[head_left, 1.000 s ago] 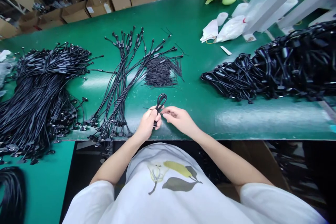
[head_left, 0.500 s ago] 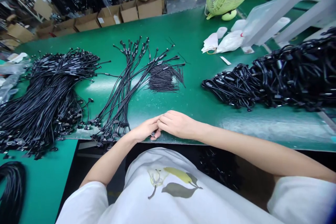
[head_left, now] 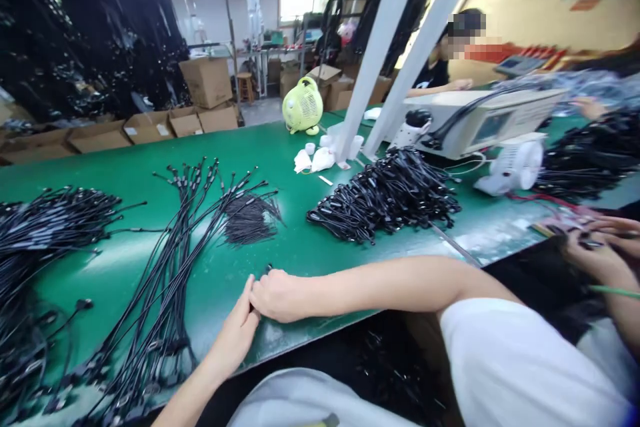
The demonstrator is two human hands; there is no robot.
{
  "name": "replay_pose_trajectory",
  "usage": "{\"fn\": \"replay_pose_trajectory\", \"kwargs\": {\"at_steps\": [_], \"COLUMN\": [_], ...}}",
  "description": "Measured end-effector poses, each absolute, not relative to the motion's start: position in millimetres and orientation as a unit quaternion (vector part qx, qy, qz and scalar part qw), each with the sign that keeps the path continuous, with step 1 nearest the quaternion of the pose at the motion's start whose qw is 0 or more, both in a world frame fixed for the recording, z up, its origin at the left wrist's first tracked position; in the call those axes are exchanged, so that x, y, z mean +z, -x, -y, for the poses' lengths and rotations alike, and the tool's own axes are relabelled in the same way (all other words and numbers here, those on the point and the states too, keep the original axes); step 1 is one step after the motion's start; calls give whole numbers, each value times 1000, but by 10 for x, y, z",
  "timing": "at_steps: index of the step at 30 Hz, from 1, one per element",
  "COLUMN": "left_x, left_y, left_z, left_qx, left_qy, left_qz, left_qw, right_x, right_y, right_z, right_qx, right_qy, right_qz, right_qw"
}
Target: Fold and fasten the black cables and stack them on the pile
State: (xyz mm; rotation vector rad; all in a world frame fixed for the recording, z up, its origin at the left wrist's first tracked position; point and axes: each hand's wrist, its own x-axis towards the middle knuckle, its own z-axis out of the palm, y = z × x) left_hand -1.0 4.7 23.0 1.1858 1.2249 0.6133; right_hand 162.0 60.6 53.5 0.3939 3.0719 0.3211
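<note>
My left hand (head_left: pixel 239 330) and my right hand (head_left: pixel 281 295) meet over the front part of the green table. Both are closed around what looks like a black cable (head_left: pixel 269 267), of which only a small dark end shows above my right fist. The rest of it is hidden by the fingers. Just beyond the hands lies a pile of short thin black ties (head_left: pixel 250 220). To the left, a loose bundle of straight black cables (head_left: pixel 173 267) is spread out, with connectors at both ends.
Another large heap of cables (head_left: pixel 45 233) lies far left. Folded black cables (head_left: pixel 385 193) are piled to the right, near grey posts (head_left: pixel 383 40), a green fan (head_left: pixel 303 107), a white fan (head_left: pixel 515 165) and a boxy machine (head_left: pixel 495 121). A co-worker's hands (head_left: pixel 595 250) are at the right edge.
My view has tilted up and swung right, so the room, the machine and other people now show. My hands stay together; a small dark end now sticks out above the right one.
</note>
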Motion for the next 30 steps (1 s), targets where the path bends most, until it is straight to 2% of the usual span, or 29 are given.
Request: {"fn": "replay_pose_trajectory", "kwargs": {"at_steps": [3,6,9,11,13,15,18,21,23,26,28,30], "left_x": [117,45,71,120,155,146,50,-23,2,139,234,283], "left_y": [-83,-122,-14,106,200,223,127,30,46,159,219,217], "left_z": [-177,-337,-424,-401,-316,-202,-86,-119,-183,-224,-188,-113], "left_qx": [383,455,464,456,418,349,286,317,370,453,468,423], "left_qy": [-514,-451,-469,-550,-648,-728,-762,-674,-559,-408,-424,-512], "left_qz": [-576,-556,-507,-495,-484,-455,-427,-473,-506,-511,-488,-466], "left_qw": [508,529,555,494,414,376,394,471,542,606,602,584], "right_x": [546,484,334,224,152,141,208,257,233,140,90,90], "right_y": [-1542,-1467,-1457,-1498,-1568,-1644,-1703,-1661,-1606,-1558,-1573,-1613], "right_z": [-721,-797,-779,-741,-709,-685,-612,-464,-363,-306,-339,-390], "right_qx": [-42,-171,-288,-396,-445,-433,-350,-190,-135,-166,-208,-227], "right_qy": [-319,-435,-461,-458,-457,-468,-474,-426,-386,-370,-385,-406], "right_qz": [-946,-870,-804,-746,-720,-722,-759,-846,-882,-892,-881,-870], "right_qw": [-42,-154,-243,-277,-275,-268,-277,-259,-234,-201,-178,-164]}}
